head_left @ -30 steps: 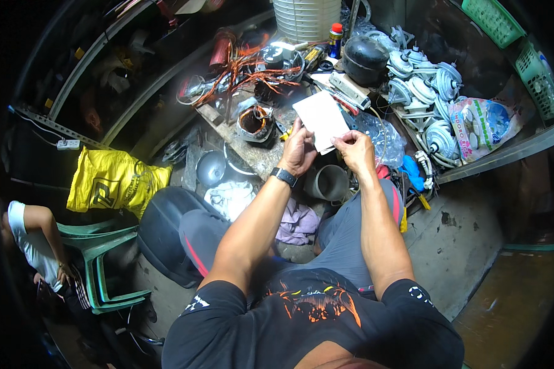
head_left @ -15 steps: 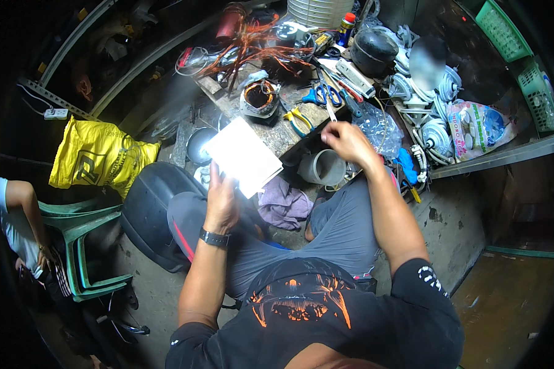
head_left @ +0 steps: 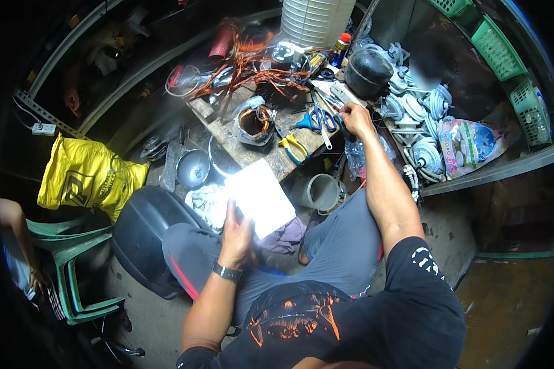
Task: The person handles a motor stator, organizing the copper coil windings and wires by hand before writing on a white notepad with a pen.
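Note:
My left hand (head_left: 236, 235) is closed on a small stack of white paper sheets (head_left: 261, 200), held over my lap, thumb on top. My right hand (head_left: 356, 120) reaches to the right edge of the low wooden bench (head_left: 218, 126), among the hand tools. Its fingers are bent together there, and what they grip, if anything, I cannot make out. Just left of it lie blue-handled scissors (head_left: 317, 120) and a thin tool with a pale handle (head_left: 326, 139). Yellow-and-blue pliers (head_left: 294, 149) rest at the bench's near edge, beside a motor stator with copper windings (head_left: 254, 125).
Copper wire bundles (head_left: 246, 80) cover the bench's far side. A black rounded cover (head_left: 368, 71) and several whitish motor parts (head_left: 412, 107) are at the right. Nearer are a grey bucket (head_left: 322, 192), a metal bowl (head_left: 192, 168) and a yellow sack (head_left: 86, 178). A person's arm (head_left: 18, 237) shows far left.
My right hand has moved forward from the bench's near edge to the tools beyond the scissors. The left hand has shifted right and nearer me with the paper sheets. My view has shifted slightly.

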{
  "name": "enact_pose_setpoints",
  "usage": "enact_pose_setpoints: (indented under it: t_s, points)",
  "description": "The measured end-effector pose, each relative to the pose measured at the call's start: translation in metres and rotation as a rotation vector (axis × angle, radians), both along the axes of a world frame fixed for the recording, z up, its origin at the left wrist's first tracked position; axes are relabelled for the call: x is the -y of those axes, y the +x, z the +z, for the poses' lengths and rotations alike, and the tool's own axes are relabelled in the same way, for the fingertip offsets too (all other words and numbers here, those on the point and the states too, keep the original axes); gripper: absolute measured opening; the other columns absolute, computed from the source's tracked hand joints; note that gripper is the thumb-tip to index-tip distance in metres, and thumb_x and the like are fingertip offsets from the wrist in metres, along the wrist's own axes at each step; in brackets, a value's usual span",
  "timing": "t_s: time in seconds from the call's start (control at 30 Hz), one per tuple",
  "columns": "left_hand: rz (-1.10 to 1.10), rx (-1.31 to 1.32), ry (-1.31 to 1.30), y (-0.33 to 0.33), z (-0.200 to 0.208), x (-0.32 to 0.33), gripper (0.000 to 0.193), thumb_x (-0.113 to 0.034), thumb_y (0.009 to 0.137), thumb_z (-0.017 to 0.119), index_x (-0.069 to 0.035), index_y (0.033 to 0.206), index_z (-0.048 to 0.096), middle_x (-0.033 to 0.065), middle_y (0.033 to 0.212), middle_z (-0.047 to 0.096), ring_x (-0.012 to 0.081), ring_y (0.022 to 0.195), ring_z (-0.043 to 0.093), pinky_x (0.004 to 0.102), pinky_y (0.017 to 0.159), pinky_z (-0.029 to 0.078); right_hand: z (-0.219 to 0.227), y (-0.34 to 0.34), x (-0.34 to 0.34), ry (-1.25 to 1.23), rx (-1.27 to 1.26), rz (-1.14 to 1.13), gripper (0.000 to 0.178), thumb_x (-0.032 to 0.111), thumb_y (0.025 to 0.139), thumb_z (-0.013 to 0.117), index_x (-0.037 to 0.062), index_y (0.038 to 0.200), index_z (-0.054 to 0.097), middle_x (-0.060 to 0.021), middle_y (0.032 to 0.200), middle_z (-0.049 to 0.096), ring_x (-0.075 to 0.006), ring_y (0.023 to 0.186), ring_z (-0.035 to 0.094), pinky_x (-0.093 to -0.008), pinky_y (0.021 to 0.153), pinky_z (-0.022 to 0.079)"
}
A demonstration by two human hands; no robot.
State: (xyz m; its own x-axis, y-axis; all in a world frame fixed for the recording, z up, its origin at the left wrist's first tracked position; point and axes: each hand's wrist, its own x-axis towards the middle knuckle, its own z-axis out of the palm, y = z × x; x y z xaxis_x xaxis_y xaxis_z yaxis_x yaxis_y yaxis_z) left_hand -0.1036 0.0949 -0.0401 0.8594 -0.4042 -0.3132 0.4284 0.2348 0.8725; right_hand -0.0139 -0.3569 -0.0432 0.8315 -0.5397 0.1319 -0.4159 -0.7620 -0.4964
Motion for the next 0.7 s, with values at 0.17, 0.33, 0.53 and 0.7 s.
enact_pose_setpoints:
  t_s: [0.17, 0.33, 0.53, 0.7]
  points:
    - [-0.101, -0.042, 0.013, -0.002, 0.010, 0.008, 0.077, 0.005, 0.086, 0.046, -0.006, 0.156, 0.017, 0.0103, 0.133, 0.052, 0.0155, 0.110, 0.055, 0.0281, 0.090, 0.046, -0.018, -0.001, 0.007, -0.004, 0.010, -0.037, 0.018, 0.023, 0.084, 0.072, 0.0084, 0.095, 0.073, -0.0177, 0.093, 0.072, -0.0332, 0.090, 0.069, -0.0417, 0.081, 0.052]
    - [-0.162, -0.099, -0.033, -0.001, 0.023, 0.016, 0.077, 0.006, 0.086, 0.047, -0.007, 0.156, 0.017, 0.0100, 0.134, 0.052, 0.0132, 0.107, 0.055, 0.0276, 0.089, 0.045, -0.018, 0.016, 0.012, -0.099, -0.011, -0.013, 0.019, 0.024, 0.085, 0.071, 0.0086, 0.096, 0.074, -0.0184, 0.095, 0.071, -0.0348, 0.094, 0.068, -0.0432, 0.084, 0.052]
    - [-0.241, -0.018, 0.026, 0.012, 0.046, 0.042, 0.069, 0.005, 0.087, 0.049, -0.006, 0.152, 0.028, 0.0056, 0.117, 0.056, 0.0051, 0.080, 0.054, 0.0204, 0.067, 0.045, 0.001, 0.029, 0.037, -0.220, 0.047, -0.093, 0.017, 0.021, 0.085, 0.068, 0.0105, 0.096, 0.075, -0.0196, 0.104, 0.068, -0.0364, 0.101, 0.065, -0.0444, 0.089, 0.051]
    - [-0.365, 0.211, 0.098, 0.055, 0.041, 0.080, 0.067, 0.002, 0.090, 0.049, -0.001, 0.152, 0.024, 0.0111, 0.128, 0.055, 0.0108, 0.094, 0.060, 0.0249, 0.079, 0.050, -0.011, 0.029, 0.039, -0.341, -0.201, -0.047, 0.020, 0.019, 0.087, 0.063, 0.0123, 0.101, 0.075, -0.0184, 0.106, 0.068, -0.0371, 0.099, 0.067, -0.0475, 0.086, 0.053]
